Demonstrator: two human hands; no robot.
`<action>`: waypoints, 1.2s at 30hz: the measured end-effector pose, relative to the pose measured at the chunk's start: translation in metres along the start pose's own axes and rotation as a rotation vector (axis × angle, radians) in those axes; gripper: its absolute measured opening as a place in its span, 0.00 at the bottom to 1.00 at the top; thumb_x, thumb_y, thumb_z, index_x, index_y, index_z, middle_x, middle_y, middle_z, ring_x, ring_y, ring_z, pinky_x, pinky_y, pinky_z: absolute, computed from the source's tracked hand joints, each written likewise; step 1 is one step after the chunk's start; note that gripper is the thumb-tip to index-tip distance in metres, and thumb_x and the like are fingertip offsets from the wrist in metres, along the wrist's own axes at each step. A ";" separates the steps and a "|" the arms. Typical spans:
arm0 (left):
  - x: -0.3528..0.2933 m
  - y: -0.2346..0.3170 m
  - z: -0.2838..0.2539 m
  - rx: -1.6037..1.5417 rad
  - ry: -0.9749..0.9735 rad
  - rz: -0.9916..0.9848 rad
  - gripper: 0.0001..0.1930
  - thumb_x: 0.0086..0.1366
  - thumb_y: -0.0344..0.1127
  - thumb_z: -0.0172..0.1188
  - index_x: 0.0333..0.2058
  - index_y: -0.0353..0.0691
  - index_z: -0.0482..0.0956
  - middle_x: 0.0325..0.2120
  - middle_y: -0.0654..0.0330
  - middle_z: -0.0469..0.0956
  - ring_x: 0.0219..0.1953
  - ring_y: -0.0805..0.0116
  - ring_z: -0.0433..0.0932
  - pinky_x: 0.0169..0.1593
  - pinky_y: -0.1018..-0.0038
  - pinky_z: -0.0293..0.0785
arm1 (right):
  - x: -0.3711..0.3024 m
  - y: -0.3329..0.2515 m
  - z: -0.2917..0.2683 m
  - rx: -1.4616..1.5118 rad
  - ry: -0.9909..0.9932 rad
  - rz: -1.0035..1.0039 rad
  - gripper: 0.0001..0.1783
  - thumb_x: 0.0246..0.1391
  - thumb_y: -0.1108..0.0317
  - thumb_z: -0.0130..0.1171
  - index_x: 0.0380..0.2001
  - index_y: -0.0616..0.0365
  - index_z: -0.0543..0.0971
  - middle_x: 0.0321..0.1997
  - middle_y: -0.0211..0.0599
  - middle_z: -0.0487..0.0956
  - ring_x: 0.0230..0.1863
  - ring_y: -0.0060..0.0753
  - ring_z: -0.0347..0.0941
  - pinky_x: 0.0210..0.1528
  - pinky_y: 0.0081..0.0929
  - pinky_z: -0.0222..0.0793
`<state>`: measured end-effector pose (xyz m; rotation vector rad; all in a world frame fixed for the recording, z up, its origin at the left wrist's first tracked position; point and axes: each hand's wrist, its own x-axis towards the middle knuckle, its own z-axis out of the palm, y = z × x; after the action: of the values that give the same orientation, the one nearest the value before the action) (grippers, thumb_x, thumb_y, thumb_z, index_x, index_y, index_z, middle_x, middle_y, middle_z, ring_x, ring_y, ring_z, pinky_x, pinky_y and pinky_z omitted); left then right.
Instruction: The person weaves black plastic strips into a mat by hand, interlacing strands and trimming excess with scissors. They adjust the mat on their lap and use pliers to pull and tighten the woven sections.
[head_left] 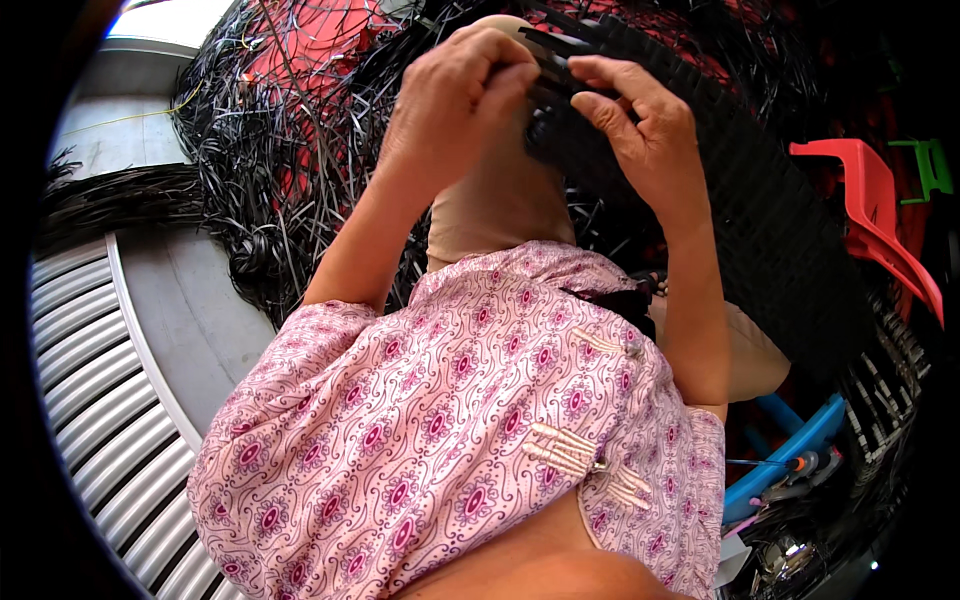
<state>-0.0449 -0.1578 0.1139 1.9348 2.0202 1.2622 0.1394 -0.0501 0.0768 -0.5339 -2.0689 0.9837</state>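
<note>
A dark woven panel of black flat strips [770, 220] slants from the top middle down to the right, with loose strip ends at its upper left edge. My left hand [460, 100] is closed in a pinch beside those ends, above my knee. A black strip seems to run into its fingers, though they hide most of it. My right hand [645, 125] is at the panel's edge, its bent index finger and thumb apart. Dark strips lie just beyond its fingertips; I see nothing gripped in it.
A tangle of loose black strips [270, 170] covers red material [325, 45] ahead and to the left. At right stand a red plastic chair [865, 190] and a green stool [930, 168]. A blue plastic piece [790, 455] lies lower right. Ribbed metal slats [100, 370] line the left.
</note>
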 end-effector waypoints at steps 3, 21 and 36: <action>0.012 0.014 0.011 -0.005 0.007 0.123 0.06 0.64 0.31 0.64 0.36 0.35 0.80 0.30 0.57 0.80 0.31 0.63 0.80 0.38 0.72 0.75 | 0.000 0.009 -0.002 0.365 -0.073 0.167 0.11 0.61 0.70 0.64 0.45 0.60 0.84 0.40 0.33 0.86 0.39 0.22 0.82 0.45 0.21 0.77; -0.006 -0.023 0.084 0.262 -0.109 -0.186 0.15 0.59 0.46 0.68 0.35 0.39 0.82 0.32 0.54 0.82 0.35 0.52 0.82 0.41 0.60 0.77 | -0.022 0.018 -0.003 0.284 0.223 0.540 0.08 0.59 0.71 0.67 0.40 0.63 0.85 0.32 0.28 0.84 0.25 0.13 0.72 0.29 0.14 0.70; -0.014 -0.031 0.094 0.130 0.016 -0.125 0.09 0.61 0.33 0.63 0.38 0.35 0.83 0.34 0.51 0.83 0.38 0.51 0.84 0.45 0.62 0.79 | -0.022 0.021 0.012 -0.294 0.070 0.289 0.08 0.55 0.69 0.65 0.36 0.61 0.85 0.36 0.47 0.85 0.37 0.51 0.83 0.42 0.40 0.79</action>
<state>-0.0133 -0.1193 0.0274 1.8206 2.2445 1.1491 0.1439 -0.0569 0.0453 -1.0282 -2.1233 0.8074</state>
